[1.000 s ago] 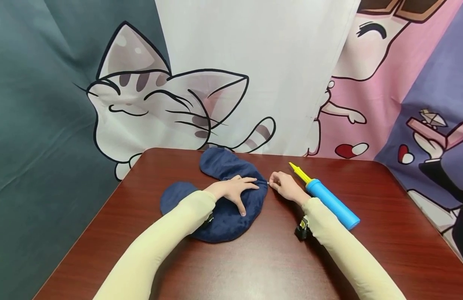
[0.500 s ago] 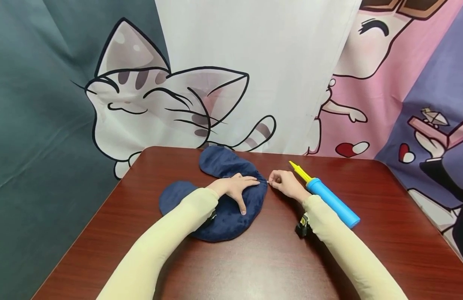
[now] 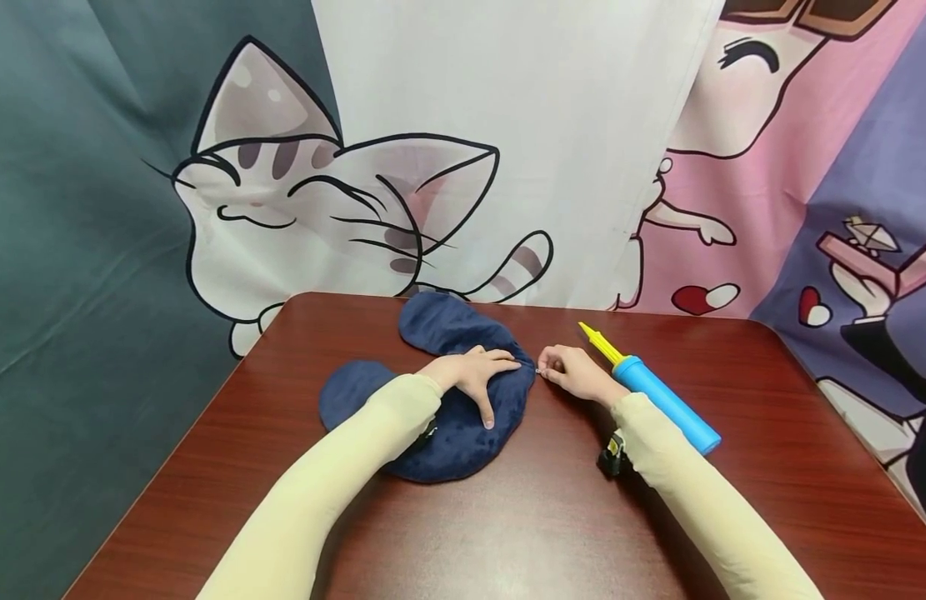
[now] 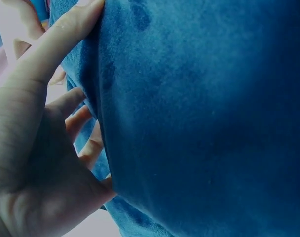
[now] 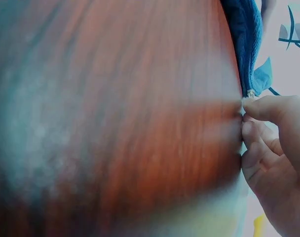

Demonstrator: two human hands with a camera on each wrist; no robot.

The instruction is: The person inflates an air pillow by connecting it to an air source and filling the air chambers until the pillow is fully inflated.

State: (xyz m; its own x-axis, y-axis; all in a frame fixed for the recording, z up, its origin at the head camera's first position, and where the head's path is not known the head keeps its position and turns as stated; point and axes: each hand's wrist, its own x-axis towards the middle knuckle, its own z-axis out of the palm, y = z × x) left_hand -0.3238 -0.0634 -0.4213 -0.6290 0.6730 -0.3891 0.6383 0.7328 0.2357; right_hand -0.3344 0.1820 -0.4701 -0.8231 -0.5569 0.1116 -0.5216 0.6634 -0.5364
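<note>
A dark blue plush neck pillow [image 3: 455,454], curved like a U, lies on the table. My left hand [image 3: 473,375] rests on it with fingers and thumb spread. In the left wrist view the blue plush fabric [image 4: 199,108] fills most of the frame beside that hand. At the pillow's right edge my right hand [image 3: 575,372] pinches a small zipper pull [image 3: 538,372] between thumb and finger. The right wrist view shows the zipper [image 5: 255,49] running along the fabric edge down to the pinching fingertips [image 5: 251,104].
A blue hand pump [image 3: 668,406] with a yellow nozzle [image 3: 599,343] lies just right of my right hand, close to the forearm. Behind the brown table [image 3: 523,533] hangs a cartoon-printed cloth [image 3: 583,150].
The right hand has shifted slightly toward the table's near side, still pinching the zipper pull. The left hand and pillow stay nearly in place.
</note>
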